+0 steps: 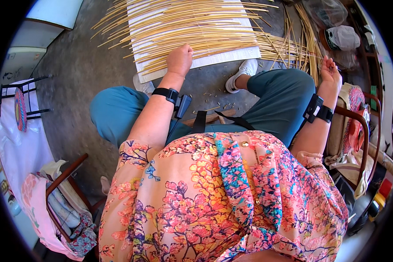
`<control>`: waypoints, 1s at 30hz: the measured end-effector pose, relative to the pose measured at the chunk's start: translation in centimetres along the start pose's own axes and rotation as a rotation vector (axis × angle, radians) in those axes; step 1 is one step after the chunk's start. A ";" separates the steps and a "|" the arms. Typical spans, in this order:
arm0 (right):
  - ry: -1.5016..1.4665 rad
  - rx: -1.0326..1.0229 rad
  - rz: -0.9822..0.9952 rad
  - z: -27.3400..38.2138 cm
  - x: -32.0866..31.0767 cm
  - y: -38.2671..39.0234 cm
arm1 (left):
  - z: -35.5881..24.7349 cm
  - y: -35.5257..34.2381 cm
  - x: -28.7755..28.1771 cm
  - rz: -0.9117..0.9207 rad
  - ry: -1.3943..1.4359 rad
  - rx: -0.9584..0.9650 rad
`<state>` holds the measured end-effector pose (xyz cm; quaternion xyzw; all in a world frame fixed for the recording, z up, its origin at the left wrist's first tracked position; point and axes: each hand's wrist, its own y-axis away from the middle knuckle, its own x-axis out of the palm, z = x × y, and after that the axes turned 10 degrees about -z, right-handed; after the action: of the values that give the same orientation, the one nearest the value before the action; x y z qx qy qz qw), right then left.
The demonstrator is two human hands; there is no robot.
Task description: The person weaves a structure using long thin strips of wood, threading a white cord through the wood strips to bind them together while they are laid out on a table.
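Thin sticks [196, 37], numerous: straw-yellow, slender, laid roughly parallel across a white sheet [247, 53], ends uneven, overhanging its left and right edges, with white showing in the gaps. Left hand [179, 60]: clenched as a fist over the sticks toward the near edge; whether a stick or strand is inside, cannot tell. Right hand [331, 73]: raised well beyond the near right corner, fingers half curled; contents, cannot tell. Step in hand, by judgement: ordering the row's nearest sticks; next move calls for even spacing
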<state>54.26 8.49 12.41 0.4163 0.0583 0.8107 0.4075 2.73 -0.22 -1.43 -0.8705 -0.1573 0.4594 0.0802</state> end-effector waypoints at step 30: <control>0.142 -0.186 1.359 0.6 10.2 29.7 | 2.4 -0.2 0.0 0.002 0.128 -0.074</control>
<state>33.24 -4.07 32.09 0.2695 -0.2591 0.9132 -0.1620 0.72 -0.05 -2.77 -0.9006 -0.1679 0.3967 0.0576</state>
